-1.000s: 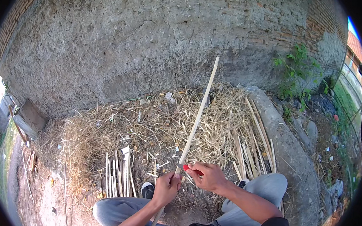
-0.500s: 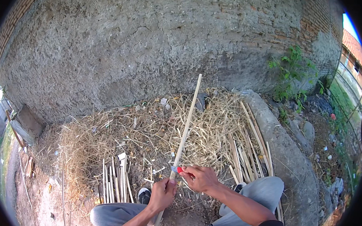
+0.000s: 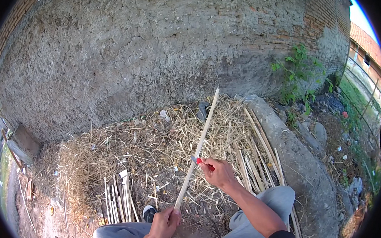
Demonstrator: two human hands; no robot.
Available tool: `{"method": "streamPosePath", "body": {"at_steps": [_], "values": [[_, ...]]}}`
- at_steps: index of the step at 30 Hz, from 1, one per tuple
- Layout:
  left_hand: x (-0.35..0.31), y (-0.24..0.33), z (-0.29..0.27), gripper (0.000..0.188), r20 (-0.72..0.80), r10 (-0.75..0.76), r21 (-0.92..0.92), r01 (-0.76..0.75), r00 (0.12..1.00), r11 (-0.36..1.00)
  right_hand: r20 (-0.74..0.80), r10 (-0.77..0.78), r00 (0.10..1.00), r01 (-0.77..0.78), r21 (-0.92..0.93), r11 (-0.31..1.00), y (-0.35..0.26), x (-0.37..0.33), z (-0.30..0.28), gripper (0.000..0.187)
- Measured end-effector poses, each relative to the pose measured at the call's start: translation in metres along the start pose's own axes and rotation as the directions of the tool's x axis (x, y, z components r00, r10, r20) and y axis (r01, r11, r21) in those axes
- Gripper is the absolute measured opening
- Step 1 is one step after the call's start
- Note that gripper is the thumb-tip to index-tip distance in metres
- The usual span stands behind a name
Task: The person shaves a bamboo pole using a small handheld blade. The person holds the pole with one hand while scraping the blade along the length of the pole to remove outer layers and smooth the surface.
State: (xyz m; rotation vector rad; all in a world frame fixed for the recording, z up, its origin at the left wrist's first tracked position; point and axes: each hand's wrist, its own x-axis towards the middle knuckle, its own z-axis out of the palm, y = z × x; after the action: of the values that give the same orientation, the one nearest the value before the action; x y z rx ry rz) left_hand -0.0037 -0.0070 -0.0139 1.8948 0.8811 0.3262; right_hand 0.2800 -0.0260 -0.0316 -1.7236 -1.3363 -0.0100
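A long pale strip, seemingly bamboo or wood (image 3: 204, 133), slants up from my lap toward the wall. Its lower part is gripped by my left hand (image 3: 165, 224), fingers wrapped round it and thumb on top. My right hand (image 3: 218, 173) is closed on the red handle of a small knife (image 3: 199, 161), which looks like a utility knife. The knife's short grey blade (image 3: 193, 159) lies against the strip around its middle, well above my left hand. The strip's bottom end is hidden behind my left hand and arm.
Cut strips lie in a bundle at left (image 3: 118, 197) and another at right (image 3: 257, 166). Dry shavings (image 3: 82, 169) cover the ground. A rough wall (image 3: 159, 51) stands ahead, a concrete ledge (image 3: 301, 169) curves along the right, and a green plant (image 3: 298, 73) grows by the wall.
My right hand has moved the knife up along the strip, away from my left hand. My left hand has shifted down and toward me, and the strip's top leans further right.
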Motion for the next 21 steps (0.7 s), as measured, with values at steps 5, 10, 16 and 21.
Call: {"method": "streamPosePath", "body": {"at_steps": [5,10,16,21], "values": [[-0.014,0.001,-0.001,0.028,-0.136,0.173,0.034,-0.17,0.975,0.985,-0.043,-0.071,0.997,0.069,-0.043,0.997,0.001,-0.005,0.012,0.021],[-0.028,0.021,-0.006,0.026,-0.134,0.095,0.036,-0.091,0.986,0.995,0.031,-0.029,0.999,0.03,-0.035,0.999,-0.011,-0.001,0.012,0.02],[-0.039,0.026,-0.013,0.017,-0.097,0.039,-0.045,-0.043,0.995,0.998,0.048,-0.016,0.999,0.017,-0.009,1.0,-0.013,0.002,0.012,0.023],[-0.043,0.015,-0.006,0.019,-0.122,0.058,0.033,-0.055,0.991,0.998,0.063,-0.005,0.998,0.008,-0.05,0.999,-0.003,0.001,0.017,0.023]]}}
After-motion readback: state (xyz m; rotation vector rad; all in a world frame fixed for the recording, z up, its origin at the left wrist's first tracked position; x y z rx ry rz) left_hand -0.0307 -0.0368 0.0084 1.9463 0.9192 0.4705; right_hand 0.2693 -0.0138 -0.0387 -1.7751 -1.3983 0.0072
